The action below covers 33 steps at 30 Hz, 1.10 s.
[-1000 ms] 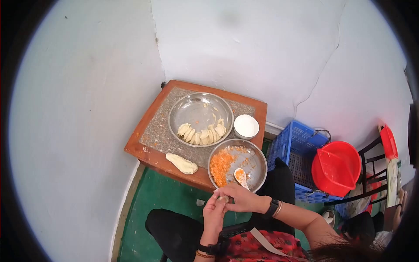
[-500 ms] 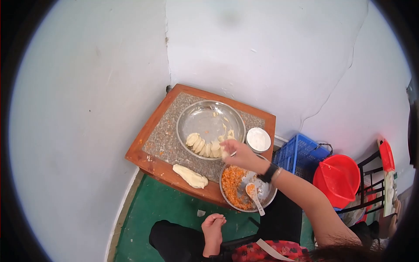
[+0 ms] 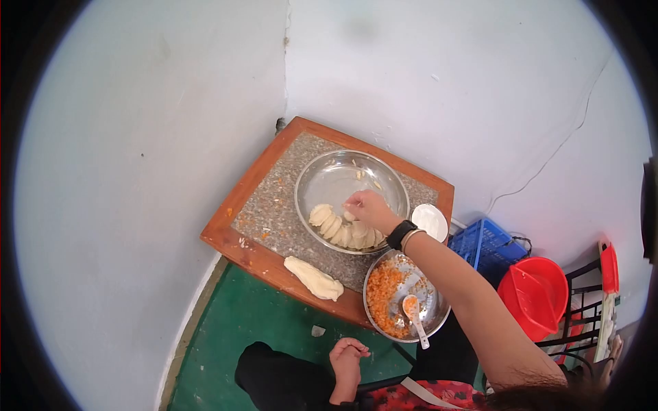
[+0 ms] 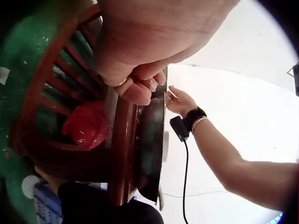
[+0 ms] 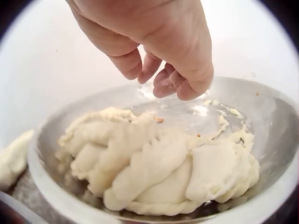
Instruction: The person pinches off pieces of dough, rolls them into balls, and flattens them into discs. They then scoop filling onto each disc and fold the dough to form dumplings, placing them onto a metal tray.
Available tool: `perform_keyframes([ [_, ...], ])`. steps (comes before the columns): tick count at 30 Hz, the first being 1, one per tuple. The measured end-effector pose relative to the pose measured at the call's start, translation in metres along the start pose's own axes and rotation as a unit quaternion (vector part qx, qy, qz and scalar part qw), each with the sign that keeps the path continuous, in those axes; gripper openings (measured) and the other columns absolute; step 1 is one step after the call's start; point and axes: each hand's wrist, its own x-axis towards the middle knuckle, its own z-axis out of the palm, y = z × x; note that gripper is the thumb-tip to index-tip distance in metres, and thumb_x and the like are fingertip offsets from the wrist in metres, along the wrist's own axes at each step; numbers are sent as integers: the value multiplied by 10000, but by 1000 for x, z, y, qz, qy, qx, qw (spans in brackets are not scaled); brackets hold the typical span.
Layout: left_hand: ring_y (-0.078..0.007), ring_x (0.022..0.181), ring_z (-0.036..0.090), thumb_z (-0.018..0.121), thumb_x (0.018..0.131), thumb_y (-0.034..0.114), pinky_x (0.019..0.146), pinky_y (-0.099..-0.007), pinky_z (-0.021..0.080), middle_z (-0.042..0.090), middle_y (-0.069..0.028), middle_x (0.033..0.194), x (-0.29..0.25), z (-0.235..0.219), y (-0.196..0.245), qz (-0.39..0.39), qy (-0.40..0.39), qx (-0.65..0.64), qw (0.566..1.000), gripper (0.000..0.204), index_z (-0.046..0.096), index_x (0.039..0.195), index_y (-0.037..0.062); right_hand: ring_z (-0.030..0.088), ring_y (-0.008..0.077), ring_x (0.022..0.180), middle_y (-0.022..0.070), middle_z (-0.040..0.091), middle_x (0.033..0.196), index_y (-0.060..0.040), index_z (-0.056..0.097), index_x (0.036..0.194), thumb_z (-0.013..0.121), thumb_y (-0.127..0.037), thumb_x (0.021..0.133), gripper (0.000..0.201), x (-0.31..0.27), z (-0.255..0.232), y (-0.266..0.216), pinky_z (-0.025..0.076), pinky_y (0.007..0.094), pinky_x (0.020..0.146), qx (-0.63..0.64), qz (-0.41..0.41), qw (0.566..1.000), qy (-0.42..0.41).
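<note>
In the head view my right hand hovers over a round steel tray, above a row of pale folded dumplings. The right wrist view shows its fingers loosely bent, with nothing between them, above the dumplings. My left hand hangs near the lap in front of the table, its fingers loosely curled around nothing. A steel bowl of orange chopped filling stands at the table's near right, a white spoon in it. At the near edge lies a long dough piece.
A bowl of white powder stands right of the tray on the stone-topped wooden table. Beyond the table's right side are a blue crate and a red basin. White walls meet behind the table.
Both hands were together near the lap, fingers around a small piece. Since then my right hand has moved forward over the tray and is now empty; the left stayed near the lap.
</note>
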Motion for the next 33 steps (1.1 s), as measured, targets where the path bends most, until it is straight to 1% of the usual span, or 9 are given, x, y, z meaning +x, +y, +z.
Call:
perform_keyframes([
  [6,-207,648,570,413,718,-26,563,-300,493,556,-107,704,-5,7,13,7,-16,-62,998,146,552,765,-27,564,81,819,26,632,902,2,615,1017,589,-223,867,272,-46,-62,-31,461,246,727,175,43,983,-21],
  [11,-196,679,564,416,762,2,591,-281,478,564,-105,709,-15,24,28,29,-21,-55,998,175,575,819,-43,546,54,844,4,609,928,3,596,1046,591,-158,878,234,-129,-85,-46,450,207,753,285,94,954,10],
  [18,-110,660,554,480,846,39,622,-224,455,610,-67,775,-14,66,28,148,-64,183,970,171,628,872,-43,536,33,824,-24,596,907,-3,595,1037,569,-93,887,177,-223,-73,-39,442,179,731,375,85,921,61],
  [21,-107,711,570,490,861,41,664,-223,465,622,-61,819,-7,93,30,237,-89,267,930,180,632,930,-47,529,28,795,-32,590,884,-8,597,1031,577,-82,881,168,-241,-64,-24,440,177,708,415,112,898,92],
  [24,-150,772,593,493,884,60,726,-246,468,640,-93,878,-3,121,28,214,-104,297,925,199,624,995,-39,519,26,772,-28,584,866,-17,600,1020,587,-64,871,156,-250,-55,-17,436,176,684,463,127,868,124],
  [27,-230,873,591,551,856,72,806,-302,456,635,-131,950,6,125,32,340,-160,516,770,194,619,1016,-14,521,29,769,-24,584,861,-17,598,1020,588,-61,870,157,-256,-51,-10,436,175,683,481,128,858,127],
  [30,-339,888,551,609,779,47,820,-409,410,601,-181,939,18,119,46,488,-82,573,654,252,597,1024,-6,520,30,767,-23,583,861,-13,595,1023,588,-62,870,161,-260,-48,-2,434,172,682,496,114,852,127],
  [31,-338,941,522,638,734,38,832,-416,390,581,-170,973,26,108,52,473,-53,596,647,285,595,1014,4,520,29,767,-23,582,861,-11,593,1024,588,-63,870,163,-261,-46,0,433,171,681,502,108,849,128],
  [33,-324,886,518,648,740,49,797,-385,409,579,-142,927,35,96,58,521,56,634,568,250,615,985,11,517,29,765,-23,580,864,-7,592,1021,585,-64,871,161,-262,-47,2,432,172,681,502,115,847,131],
])
